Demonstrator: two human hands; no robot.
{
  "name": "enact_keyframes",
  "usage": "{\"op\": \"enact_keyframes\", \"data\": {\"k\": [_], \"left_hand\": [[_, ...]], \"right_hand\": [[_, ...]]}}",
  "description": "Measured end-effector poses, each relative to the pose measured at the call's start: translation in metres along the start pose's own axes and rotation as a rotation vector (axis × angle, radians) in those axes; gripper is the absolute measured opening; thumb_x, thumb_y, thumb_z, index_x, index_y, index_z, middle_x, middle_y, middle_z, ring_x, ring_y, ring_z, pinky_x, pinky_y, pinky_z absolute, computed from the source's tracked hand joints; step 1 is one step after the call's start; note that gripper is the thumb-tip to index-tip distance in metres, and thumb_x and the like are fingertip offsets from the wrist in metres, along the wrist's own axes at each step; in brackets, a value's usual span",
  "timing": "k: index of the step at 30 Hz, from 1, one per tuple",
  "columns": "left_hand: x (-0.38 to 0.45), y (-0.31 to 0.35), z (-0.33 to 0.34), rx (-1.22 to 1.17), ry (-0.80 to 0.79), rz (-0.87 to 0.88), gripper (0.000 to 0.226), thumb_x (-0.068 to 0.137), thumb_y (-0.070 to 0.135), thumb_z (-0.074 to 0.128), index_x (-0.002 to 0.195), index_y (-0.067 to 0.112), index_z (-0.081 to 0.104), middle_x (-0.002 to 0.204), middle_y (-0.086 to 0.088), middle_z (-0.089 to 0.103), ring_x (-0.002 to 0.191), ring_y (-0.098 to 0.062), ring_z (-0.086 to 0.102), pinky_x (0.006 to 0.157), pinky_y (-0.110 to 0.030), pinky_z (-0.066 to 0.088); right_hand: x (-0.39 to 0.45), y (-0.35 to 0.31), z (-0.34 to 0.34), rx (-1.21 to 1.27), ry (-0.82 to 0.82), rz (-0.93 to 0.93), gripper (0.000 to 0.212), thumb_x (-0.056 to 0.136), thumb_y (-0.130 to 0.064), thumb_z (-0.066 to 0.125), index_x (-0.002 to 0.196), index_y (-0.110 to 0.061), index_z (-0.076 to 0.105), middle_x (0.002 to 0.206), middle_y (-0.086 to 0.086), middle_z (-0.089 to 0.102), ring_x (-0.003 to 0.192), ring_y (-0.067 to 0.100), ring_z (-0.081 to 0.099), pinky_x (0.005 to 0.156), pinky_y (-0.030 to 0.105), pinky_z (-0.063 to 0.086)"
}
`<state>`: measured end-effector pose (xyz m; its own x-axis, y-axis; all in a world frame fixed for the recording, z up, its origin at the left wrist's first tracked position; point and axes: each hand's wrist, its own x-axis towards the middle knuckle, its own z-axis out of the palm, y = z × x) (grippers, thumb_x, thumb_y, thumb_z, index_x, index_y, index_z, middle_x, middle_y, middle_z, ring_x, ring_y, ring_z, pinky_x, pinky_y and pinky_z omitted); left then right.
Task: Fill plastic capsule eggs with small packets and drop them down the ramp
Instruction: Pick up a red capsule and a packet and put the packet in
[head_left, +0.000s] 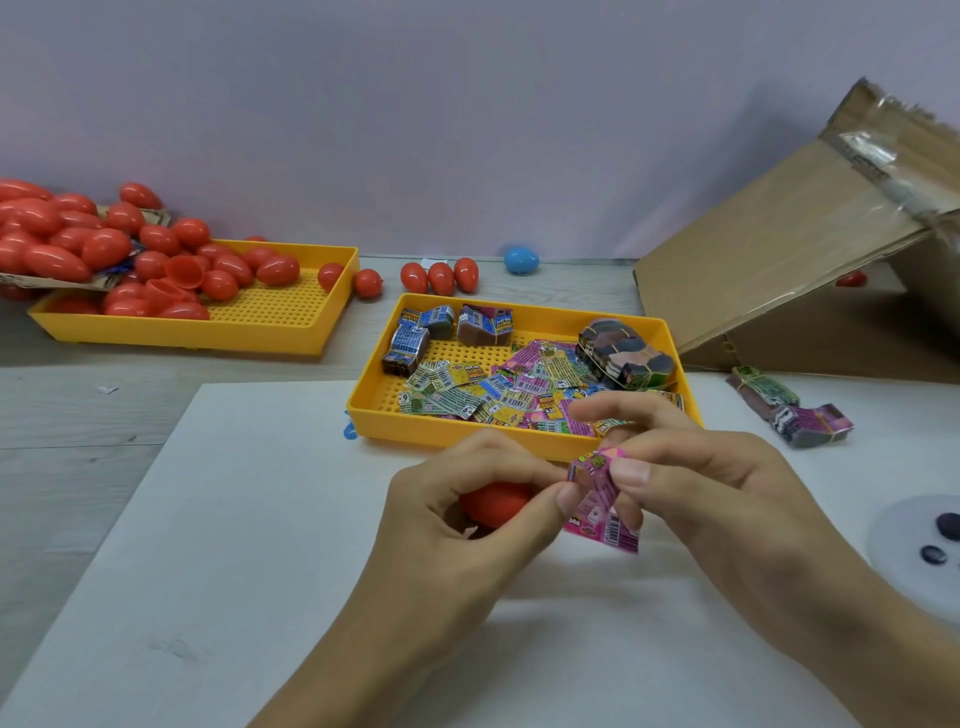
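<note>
The left hand (457, 525) cupped a red egg half (496, 503) while both hands' grips pinched a pink packet (597, 499), best folded small before insertion.

I face a plain lilac wall (467, 114) under soft, even light; my pale wood-grain surface (78, 415) carries a white sheet (234, 519).

— Anything you can read on those packets (470, 397) in the yellow tray (524, 439)?

— A "6+" mark on a green one (410, 399), another on a blue bundle (413, 338). Barcodes too, digits too small.

— And the pink packet (597, 499) between the hands?

— A barcode and blurred print, not legible.
</note>
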<state>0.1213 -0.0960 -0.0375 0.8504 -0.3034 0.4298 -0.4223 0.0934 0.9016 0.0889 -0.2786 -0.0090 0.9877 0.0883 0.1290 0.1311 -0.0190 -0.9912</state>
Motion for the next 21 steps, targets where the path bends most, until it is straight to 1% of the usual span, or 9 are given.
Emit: {"op": "enact_keyframes", "data": {"k": [3, 5, 7, 9, 11, 14, 18, 20, 21], "left_hand": [[-0.0003, -0.0001, 0.0005, 0.029, 0.031, 0.004, 0.006, 0.08, 0.026, 0.073, 0.08, 0.021, 0.076, 0.08, 0.003, 0.069, 0.075, -0.01, 0.062, 0.068, -0.016, 0.045], [-0.0004, -0.0001, 0.001, 0.07, 0.063, 0.029, 0.003, 0.08, 0.025, 0.072, 0.08, 0.025, 0.075, 0.08, 0.006, 0.069, 0.077, -0.011, 0.063, 0.068, -0.015, 0.045], [-0.0008, 0.0003, 0.0019, 0.099, 0.068, 0.051, 0.002, 0.081, 0.024, 0.071, 0.08, 0.025, 0.073, 0.079, 0.008, 0.067, 0.075, -0.012, 0.063, 0.066, -0.016, 0.045], [-0.0013, 0.0007, 0.0024, 0.11, 0.061, 0.053, 0.003, 0.081, 0.024, 0.071, 0.079, 0.026, 0.072, 0.078, 0.009, 0.066, 0.073, -0.011, 0.062, 0.065, -0.017, 0.045], [-0.0017, 0.0005, 0.0023, 0.108, 0.061, 0.048, 0.003, 0.081, 0.023, 0.07, 0.079, 0.025, 0.072, 0.078, 0.009, 0.067, 0.073, -0.011, 0.062, 0.064, -0.017, 0.045], [-0.0025, 0.0003, 0.0027, 0.128, 0.08, 0.048, 0.004, 0.08, 0.022, 0.07, 0.081, 0.024, 0.074, 0.078, 0.009, 0.067, 0.073, -0.012, 0.063, 0.062, -0.019, 0.046], [-0.0039, 0.0012, 0.0046, 0.195, 0.122, 0.052, 0.006, 0.08, 0.025, 0.07, 0.085, 0.025, 0.073, 0.082, 0.009, 0.068, 0.078, -0.014, 0.065, 0.059, -0.021, 0.049], [-0.0047, 0.0019, 0.0056, 0.186, 0.129, 0.025, 0.013, 0.079, 0.027, 0.068, 0.091, 0.029, 0.073, 0.086, 0.012, 0.068, 0.083, -0.011, 0.066, 0.062, -0.017, 0.051], [-0.0053, 0.0024, 0.0058, 0.129, 0.119, -0.01, 0.018, 0.078, 0.028, 0.068, 0.095, 0.03, 0.072, 0.088, 0.013, 0.069, 0.083, -0.007, 0.067, 0.065, -0.015, 0.051]], "right_hand": [[-0.0002, -0.0004, -0.0001, 0.02, -0.016, 0.018, 0.021, 0.07, -0.038, 0.067, 0.063, -0.02, 0.076, 0.12, -0.005, 0.066, 0.115, 0.011, 0.062, 0.084, 0.033, 0.058], [0.0002, 0.0009, 0.0013, -0.013, -0.011, 0.024, 0.021, 0.07, -0.041, 0.068, 0.064, -0.022, 0.077, 0.114, -0.009, 0.068, 0.113, 0.009, 0.062, 0.078, 0.031, 0.056], [0.0011, 0.0028, 0.0022, -0.034, 0.028, 0.018, 0.022, 0.07, -0.043, 0.069, 0.068, -0.023, 0.078, 0.108, -0.009, 0.069, 0.096, 0.006, 0.065, 0.067, 0.028, 0.051], [0.0019, 0.0032, 0.0022, -0.011, 0.057, -0.01, 0.022, 0.071, -0.041, 0.07, 0.074, -0.021, 0.08, 0.101, -0.005, 0.071, 0.076, 0.005, 0.061, 0.06, 0.021, 0.045], [0.0022, 0.0013, 0.0031, -0.009, 0.032, -0.068, 0.017, 0.074, -0.036, 0.07, 0.076, -0.022, 0.08, 0.089, -0.003, 0.07, 0.068, 0.002, 0.058, 0.057, 0.016, 0.044], [0.0007, 0.0, 0.0056, -0.036, -0.033, -0.099, 0.016, 0.079, -0.031, 0.068, 0.079, -0.021, 0.08, 0.084, 0.0, 0.07, 0.069, 0.0, 0.06, 0.059, 0.009, 0.045], [-0.0011, -0.0005, 0.0055, -0.056, -0.023, -0.056, 0.021, 0.073, -0.037, 0.071, 0.077, -0.019, 0.081, 0.093, -0.006, 0.068, 0.083, 0.003, 0.065, 0.062, 0.012, 0.049], [-0.0014, -0.0008, 0.0057, -0.09, 0.004, -0.063, 0.013, 0.072, -0.035, 0.074, 0.073, -0.024, 0.081, 0.092, -0.008, 0.069, 0.082, 0.001, 0.064, 0.062, 0.011, 0.049], [-0.0012, -0.0013, 0.0064, -0.099, 0.019, -0.071, 0.006, 0.072, -0.031, 0.077, 0.071, -0.026, 0.08, 0.09, -0.009, 0.069, 0.081, 0.0, 0.064, 0.061, 0.01, 0.048]]}}
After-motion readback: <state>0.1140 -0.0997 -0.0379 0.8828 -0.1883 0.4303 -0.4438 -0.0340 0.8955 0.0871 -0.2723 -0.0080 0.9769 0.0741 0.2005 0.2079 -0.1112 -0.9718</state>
